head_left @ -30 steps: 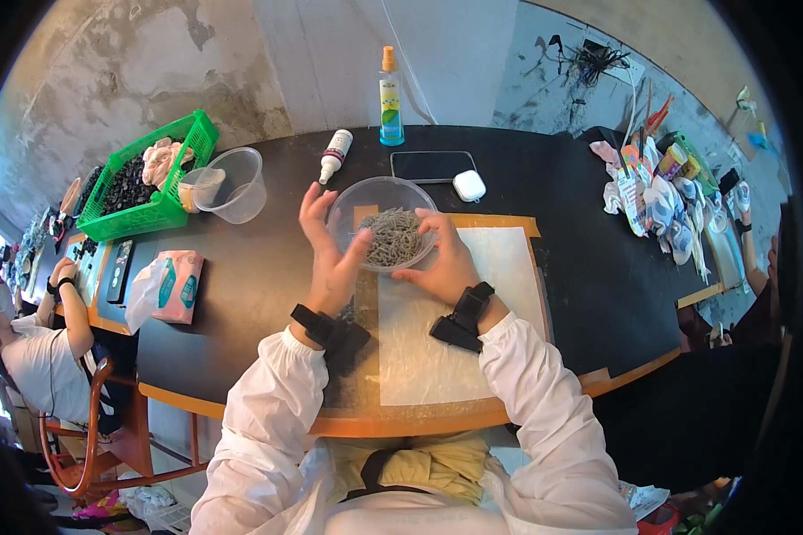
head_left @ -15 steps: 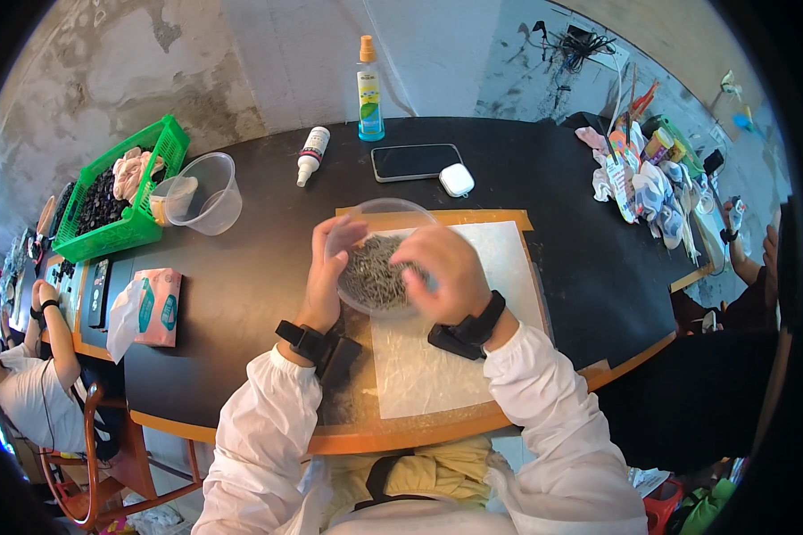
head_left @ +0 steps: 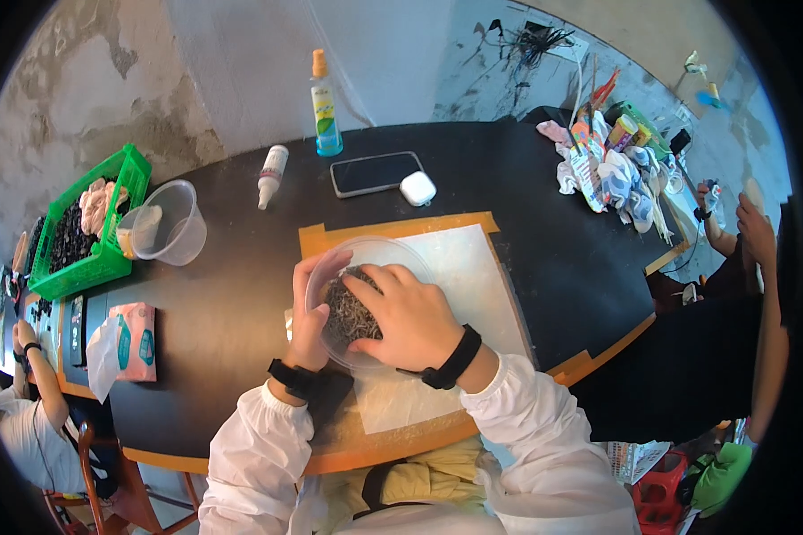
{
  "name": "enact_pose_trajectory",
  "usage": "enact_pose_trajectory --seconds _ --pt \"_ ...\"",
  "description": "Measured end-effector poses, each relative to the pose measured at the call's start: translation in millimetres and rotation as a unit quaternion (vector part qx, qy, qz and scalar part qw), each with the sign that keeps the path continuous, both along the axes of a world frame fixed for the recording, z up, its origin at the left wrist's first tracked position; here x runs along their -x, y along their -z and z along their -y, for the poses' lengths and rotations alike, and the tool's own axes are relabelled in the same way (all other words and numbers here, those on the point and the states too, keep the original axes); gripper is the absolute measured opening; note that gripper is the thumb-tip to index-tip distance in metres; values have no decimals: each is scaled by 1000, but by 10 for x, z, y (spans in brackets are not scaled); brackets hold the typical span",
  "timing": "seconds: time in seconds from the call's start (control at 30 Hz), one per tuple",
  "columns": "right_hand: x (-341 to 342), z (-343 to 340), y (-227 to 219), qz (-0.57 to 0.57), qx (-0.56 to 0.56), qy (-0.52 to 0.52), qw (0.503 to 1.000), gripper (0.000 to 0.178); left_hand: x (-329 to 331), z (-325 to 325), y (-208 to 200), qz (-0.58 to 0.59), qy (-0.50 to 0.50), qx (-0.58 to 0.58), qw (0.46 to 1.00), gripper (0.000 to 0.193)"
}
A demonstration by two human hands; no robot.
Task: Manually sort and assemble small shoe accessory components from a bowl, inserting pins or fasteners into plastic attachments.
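Note:
A clear round plastic tub (head_left: pixel 326 349) sits at the near middle of the table, holding a heap of small grey screw-like pieces (head_left: pixel 351 319). My left hand (head_left: pixel 309 314) wraps round the tub's left side, thumb at the rim. Over the heap lies my right hand (head_left: pixel 412 314), its fingers spread and their tips down among the pieces; whether any piece is between them is hidden. Beneath the tub and my right wrist is a white paper sheet (head_left: pixel 477 294) on the taped board.
A phone (head_left: pixel 376 174), white earbud case (head_left: pixel 418 188), small white bottle (head_left: pixel 273 176) and spray bottle (head_left: pixel 325 111) stand beyond. Leftward are an empty clear tub (head_left: pixel 183 234), green basket (head_left: pixel 85 267) and tissue pack (head_left: pixel 136 343). Gloves (head_left: pixel 620 174) pile at right; people sit on both sides.
My right hand, blurred above the heap before, is now down in the tub with fingers spread. My left hand still holds the tub. The whole view has shifted and tilted a little.

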State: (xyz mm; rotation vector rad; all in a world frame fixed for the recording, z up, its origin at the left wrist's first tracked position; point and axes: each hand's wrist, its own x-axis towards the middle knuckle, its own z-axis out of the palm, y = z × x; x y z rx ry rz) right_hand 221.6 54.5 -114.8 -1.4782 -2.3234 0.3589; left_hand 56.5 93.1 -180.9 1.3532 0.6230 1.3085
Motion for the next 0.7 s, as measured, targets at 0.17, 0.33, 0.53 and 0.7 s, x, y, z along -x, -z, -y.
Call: enact_pose_trajectory --seconds 0.17,0.33,0.53,0.7 --pt "-70 -57 -6 -1 -52 -6 999 62 -68 -26 3 24 1 4 1000 73" --pt "-22 -49 18 -2 -65 -8 998 48 -30 -17 2 48 11 0 999 70" --pt "-41 -52 10 -35 -21 -18 999 31 -15 16 15 37 -3 1 999 69" --pt "-34 -106 39 -94 -93 -15 991 28 -10 -2 55 44 -11 18 999 67"
